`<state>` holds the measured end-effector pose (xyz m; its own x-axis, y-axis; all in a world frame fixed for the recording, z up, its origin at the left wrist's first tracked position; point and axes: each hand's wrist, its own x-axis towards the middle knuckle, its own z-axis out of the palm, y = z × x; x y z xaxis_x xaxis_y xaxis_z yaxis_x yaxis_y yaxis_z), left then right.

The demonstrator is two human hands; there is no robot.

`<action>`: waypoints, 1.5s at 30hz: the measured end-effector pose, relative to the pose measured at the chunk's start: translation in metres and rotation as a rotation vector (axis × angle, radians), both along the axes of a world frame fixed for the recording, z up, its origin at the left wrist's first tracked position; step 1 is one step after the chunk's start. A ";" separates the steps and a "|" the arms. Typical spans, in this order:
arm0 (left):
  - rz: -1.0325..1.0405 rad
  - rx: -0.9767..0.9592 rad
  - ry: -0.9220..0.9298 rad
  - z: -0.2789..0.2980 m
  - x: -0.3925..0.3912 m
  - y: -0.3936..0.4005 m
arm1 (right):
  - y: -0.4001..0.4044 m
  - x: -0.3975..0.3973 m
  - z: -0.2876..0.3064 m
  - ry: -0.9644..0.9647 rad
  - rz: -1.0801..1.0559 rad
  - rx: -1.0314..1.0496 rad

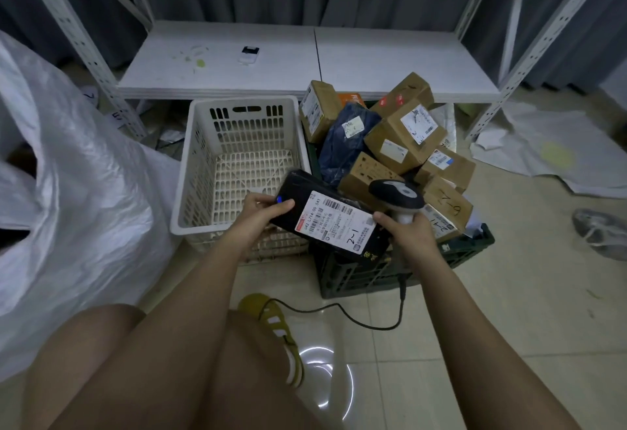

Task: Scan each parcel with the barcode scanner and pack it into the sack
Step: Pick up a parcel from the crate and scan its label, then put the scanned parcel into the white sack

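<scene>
Scanner grip hidden in right hand — left hand holds black parcel.

black parcel (label up), scanner beside, white sack left

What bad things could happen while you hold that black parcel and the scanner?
The left hand holds the black parcel only by one end, over the white basket, so it might slip and drop. The scanner in the right hand has a cord looping across the floor by the foot; it could snag. The boxes are heaped high on the dark crate and could tumble.
</scene>
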<state>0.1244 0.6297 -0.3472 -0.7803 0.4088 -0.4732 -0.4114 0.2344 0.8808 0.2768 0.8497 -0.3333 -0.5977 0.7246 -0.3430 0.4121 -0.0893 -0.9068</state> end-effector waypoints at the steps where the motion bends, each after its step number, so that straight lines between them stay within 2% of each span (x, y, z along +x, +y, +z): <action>1: 0.003 0.008 0.029 0.000 -0.003 -0.001 | 0.001 -0.003 0.000 -0.014 0.016 -0.006; 3: 0.025 -0.002 0.090 -0.001 -0.007 -0.001 | -0.003 -0.009 0.002 0.006 -0.003 0.001; 6: 0.097 -0.003 0.140 0.002 -0.007 0.003 | -0.015 -0.013 0.012 0.108 -0.042 0.131; 9: 0.174 0.020 0.142 0.003 -0.008 0.000 | -0.027 0.003 0.031 0.172 0.194 0.193; 11: 0.219 0.051 0.130 0.007 -0.008 -0.002 | -0.034 0.019 0.041 0.107 0.432 0.269; 13: 0.239 0.062 0.130 0.010 -0.008 -0.004 | -0.041 0.034 0.050 -0.007 0.562 0.386; 19: 0.216 0.088 0.161 0.014 -0.005 -0.004 | -0.052 0.042 0.071 -0.268 0.690 0.818; 23: 0.199 0.093 0.182 0.015 -0.001 -0.002 | -0.053 0.038 0.076 -0.304 0.703 0.903; 33: 0.204 0.104 0.207 0.015 0.000 0.002 | -0.047 0.040 0.072 -0.316 0.655 0.865; 36: 0.240 0.136 0.213 0.020 0.004 0.003 | -0.048 0.043 0.068 -0.130 0.555 0.663; 39: 0.370 0.191 0.256 0.036 0.011 -0.002 | -0.055 0.039 0.071 0.091 0.392 0.408; 42: 0.481 0.236 0.386 0.069 0.016 -0.023 | -0.065 0.024 0.085 0.293 0.289 0.242; 45: 0.549 0.278 0.554 0.116 0.023 -0.061 | -0.084 0.004 0.112 0.435 0.261 0.198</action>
